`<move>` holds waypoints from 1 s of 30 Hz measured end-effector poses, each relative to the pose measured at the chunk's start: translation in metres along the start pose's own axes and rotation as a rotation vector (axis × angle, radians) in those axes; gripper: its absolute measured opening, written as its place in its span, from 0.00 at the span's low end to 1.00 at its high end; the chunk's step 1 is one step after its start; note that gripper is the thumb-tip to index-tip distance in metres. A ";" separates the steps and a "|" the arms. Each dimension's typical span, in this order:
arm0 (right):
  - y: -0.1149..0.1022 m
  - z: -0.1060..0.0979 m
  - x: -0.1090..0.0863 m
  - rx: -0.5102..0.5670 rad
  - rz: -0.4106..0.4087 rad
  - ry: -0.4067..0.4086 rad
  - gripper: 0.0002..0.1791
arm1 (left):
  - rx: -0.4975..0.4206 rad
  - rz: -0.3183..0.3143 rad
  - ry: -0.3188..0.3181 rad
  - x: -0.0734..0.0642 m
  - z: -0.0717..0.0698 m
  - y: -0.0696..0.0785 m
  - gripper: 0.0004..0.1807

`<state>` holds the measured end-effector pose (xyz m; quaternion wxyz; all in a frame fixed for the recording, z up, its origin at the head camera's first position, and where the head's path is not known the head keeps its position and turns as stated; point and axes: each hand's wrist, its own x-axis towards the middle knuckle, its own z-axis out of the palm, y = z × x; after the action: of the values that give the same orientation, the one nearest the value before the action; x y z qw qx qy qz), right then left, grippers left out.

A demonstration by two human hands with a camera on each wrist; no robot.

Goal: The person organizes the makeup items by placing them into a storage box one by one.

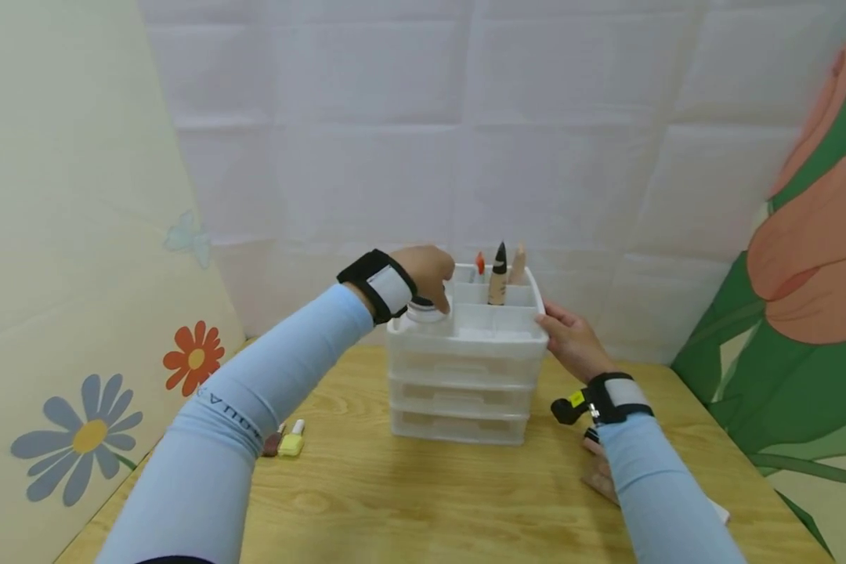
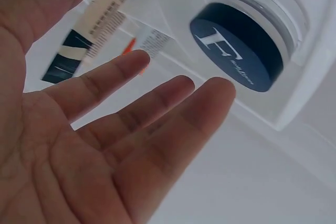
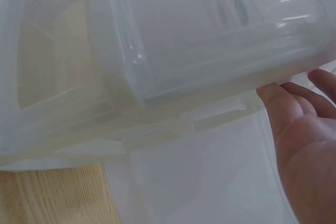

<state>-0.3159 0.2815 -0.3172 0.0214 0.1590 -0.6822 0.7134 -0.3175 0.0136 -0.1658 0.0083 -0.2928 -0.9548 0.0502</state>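
Note:
A white plastic drawer organizer (image 1: 465, 399) with an open divided top stands on the table. In its front left compartment sits a jar with a dark, lettered lid (image 2: 236, 45). My left hand (image 1: 426, 270) is over that compartment; in the left wrist view its fingers are extended and spread beside the lid, holding nothing. My right hand (image 1: 571, 337) touches the organizer's upper right side with its fingertips, fingers fairly straight. Behind the jar, to the right, stand a beige tube with a black pointed cap (image 1: 498, 274), an orange-tipped item (image 1: 480, 264) and a pale beige item (image 1: 518, 265).
On the wooden table (image 1: 366, 501), a yellow nail polish bottle (image 1: 291, 443) and a dark red one lie left of the organizer, partly behind my left sleeve. Under my right forearm are beige items (image 1: 599, 475), partly hidden. A white cloth (image 1: 366, 157) hangs behind.

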 end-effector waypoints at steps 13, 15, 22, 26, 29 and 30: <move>-0.004 -0.008 -0.003 -0.021 0.019 -0.013 0.35 | -0.048 0.166 0.021 -0.028 0.015 0.013 0.33; -0.004 -0.008 -0.004 -0.030 0.021 -0.010 0.35 | -0.066 0.192 0.026 -0.033 0.019 0.014 0.33; -0.005 -0.010 -0.006 -0.029 0.023 -0.014 0.35 | -0.082 0.237 0.072 -0.051 0.037 0.020 0.32; -0.006 -0.012 -0.008 -0.024 0.019 -0.019 0.36 | -0.097 0.245 0.087 -0.058 0.050 0.024 0.31; -0.006 -0.012 -0.010 -0.014 0.017 -0.017 0.36 | -0.101 0.253 0.121 -0.063 0.061 0.027 0.30; -0.007 -0.012 -0.010 -0.012 0.017 -0.016 0.36 | -0.102 0.259 0.138 -0.064 0.065 0.028 0.30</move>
<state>-0.3069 0.2961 -0.3136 0.0109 0.1589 -0.6878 0.7082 -0.2515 -0.0046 -0.2321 0.0526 -0.4164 -0.9075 -0.0179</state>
